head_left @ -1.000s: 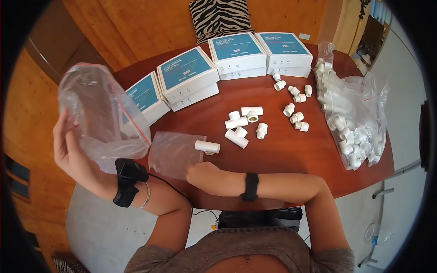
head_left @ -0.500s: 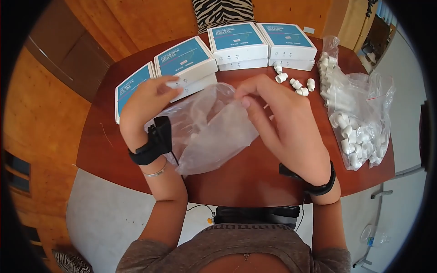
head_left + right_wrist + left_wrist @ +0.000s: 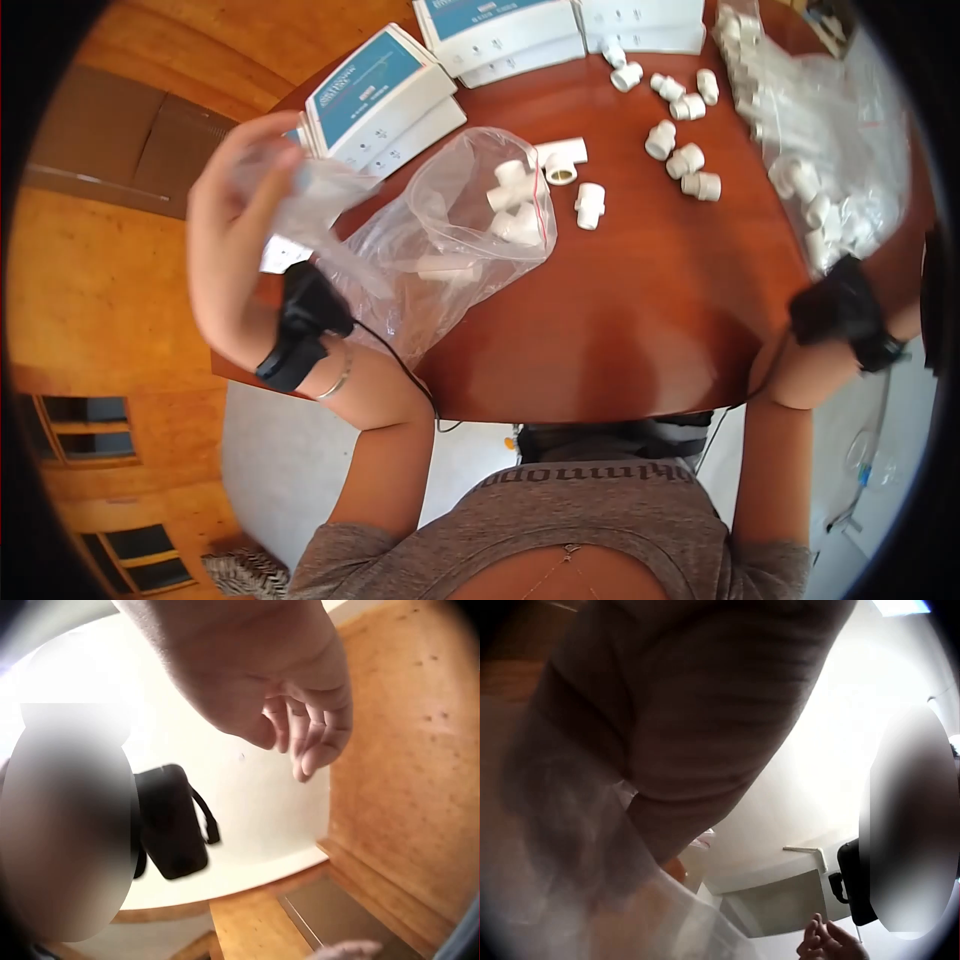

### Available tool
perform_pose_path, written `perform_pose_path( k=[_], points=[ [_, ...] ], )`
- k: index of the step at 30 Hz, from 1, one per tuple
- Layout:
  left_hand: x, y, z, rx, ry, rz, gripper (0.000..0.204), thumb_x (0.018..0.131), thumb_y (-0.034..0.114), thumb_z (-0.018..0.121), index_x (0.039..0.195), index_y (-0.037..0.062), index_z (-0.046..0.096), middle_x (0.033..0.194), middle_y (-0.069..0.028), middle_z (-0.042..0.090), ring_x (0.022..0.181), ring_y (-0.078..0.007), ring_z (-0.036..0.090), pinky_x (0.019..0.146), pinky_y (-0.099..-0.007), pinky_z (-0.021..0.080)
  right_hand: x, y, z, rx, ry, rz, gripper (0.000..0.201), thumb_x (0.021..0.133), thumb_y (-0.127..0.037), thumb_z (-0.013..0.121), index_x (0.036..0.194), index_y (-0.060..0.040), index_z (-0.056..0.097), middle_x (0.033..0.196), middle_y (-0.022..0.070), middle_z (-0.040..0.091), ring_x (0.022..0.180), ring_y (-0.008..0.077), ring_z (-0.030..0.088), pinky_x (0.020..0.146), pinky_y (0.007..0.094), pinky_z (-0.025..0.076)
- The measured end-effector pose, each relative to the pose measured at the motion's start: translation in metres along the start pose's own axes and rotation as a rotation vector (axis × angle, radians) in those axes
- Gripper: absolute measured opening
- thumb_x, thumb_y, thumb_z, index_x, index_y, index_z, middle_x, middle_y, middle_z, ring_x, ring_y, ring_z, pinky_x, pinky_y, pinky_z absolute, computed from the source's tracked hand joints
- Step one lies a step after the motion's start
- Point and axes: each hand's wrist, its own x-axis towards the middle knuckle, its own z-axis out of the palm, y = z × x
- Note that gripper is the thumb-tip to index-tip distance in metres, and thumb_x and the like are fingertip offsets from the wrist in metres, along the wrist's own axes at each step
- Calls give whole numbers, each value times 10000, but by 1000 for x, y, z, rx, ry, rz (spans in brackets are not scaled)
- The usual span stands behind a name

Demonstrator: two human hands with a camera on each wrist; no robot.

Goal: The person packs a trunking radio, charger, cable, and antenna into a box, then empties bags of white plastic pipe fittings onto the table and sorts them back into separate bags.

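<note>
My left hand (image 3: 225, 240) is raised at the left, pinching a crumpled part of clear plastic bag (image 3: 320, 205) between thumb and fingers. Translucent plastic also hangs blurred beside that hand in the left wrist view. A clear zip bag (image 3: 440, 215) with a red-edged mouth lies on the table to its right. White pipe tees (image 3: 517, 225) show through its plastic, with another tee (image 3: 447, 268) lower down. My right hand (image 3: 292, 697) is at the far right, near the filled bag, its fingers loosely bent and holding nothing.
White and blue boxes (image 3: 380, 95) line the table's back edge. Several short white fittings (image 3: 685, 160) and a tee with a brass insert (image 3: 562, 165) lie on the table (image 3: 620, 310). A clear bag of white fittings (image 3: 825, 190) lies at the right.
The red-edged bag has come down from the left onto the table, over some tees. My right hand has gone from the bag's side to the far right. The head view has shifted.
</note>
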Motion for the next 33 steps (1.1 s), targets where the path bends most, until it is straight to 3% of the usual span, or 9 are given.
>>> perform_pose_path(
  k=[5, 9, 13, 17, 20, 23, 29, 31, 33],
  points=[
    [-18, -2, -11, 91, 191, -62, 255, 903, 128, 556, 1090, -32, 623, 1028, -76, 642, 913, -127, 574, 821, -236, 427, -33, 19, 7, 58, 70, -11, 219, 873, -39, 563, 1080, 27, 597, 952, 69, 646, 795, 94, 626, 710, 223, 493],
    [-10, 30, 29, -307, -113, -135, 262, 868, 53, 505, 1068, -97, 585, 1091, -113, 638, 889, -128, 594, 798, -243, 449, -44, 22, 6, 72, 90, 5, 227, 875, -55, 569, 1085, 28, 593, 948, 67, 643, 795, 94, 621, 709, 225, 491],
    [45, -21, 70, -71, -744, -35, 228, 933, 114, 502, 1122, 32, 599, 959, -48, 661, 868, -103, 554, 799, -228, 435, -48, 22, 8, 88, 112, 2, 236, 878, -72, 575, 1090, 28, 590, 944, 66, 640, 794, 94, 616, 709, 227, 489],
    [61, -52, 101, 162, -871, -414, 286, 952, 190, 486, 1200, 84, 582, 983, -44, 667, 882, -105, 563, 827, -241, 441, -48, 24, 8, 97, 122, 6, 246, 880, -88, 581, 1096, 29, 587, 940, 64, 638, 794, 95, 611, 709, 229, 487],
    [65, -89, 94, 21, -831, -613, 299, 941, 200, 494, 1213, 121, 591, 984, -41, 664, 880, -117, 564, 845, -253, 436, -48, 23, 5, 99, 128, 13, 254, 882, -101, 586, 1100, 30, 584, 937, 63, 636, 794, 95, 608, 709, 231, 485],
    [66, -108, 73, 305, -787, -505, 312, 927, 198, 508, 1218, 128, 596, 985, -45, 661, 908, -129, 570, 870, -263, 431, -48, 22, -1, 82, 118, 27, 263, 884, -113, 591, 1104, 31, 582, 934, 62, 634, 794, 95, 604, 709, 232, 483],
    [51, -97, 35, 18, -547, -565, 333, 944, 335, 528, 1103, 71, 655, 982, -46, 652, 886, -125, 559, 846, -268, 435, -46, 25, 3, 103, 124, 48, 283, 887, -138, 600, 1112, 32, 577, 928, 59, 629, 794, 95, 596, 708, 235, 480],
    [47, -71, 31, -25, -266, -267, 410, 963, 385, 494, 1096, 32, 654, 953, -37, 652, 867, -122, 554, 853, -262, 416, -42, 25, 5, 105, 126, 42, 290, 888, -146, 603, 1115, 33, 575, 926, 59, 628, 793, 95, 594, 708, 236, 479],
    [40, -44, 34, -101, -159, -189, 431, 968, 390, 479, 1102, 18, 651, 944, -34, 652, 866, -122, 551, 852, -257, 408, -41, 26, 4, 111, 132, 39, 297, 889, -154, 606, 1117, 33, 573, 924, 58, 627, 793, 95, 591, 708, 237, 478]
  ],
)
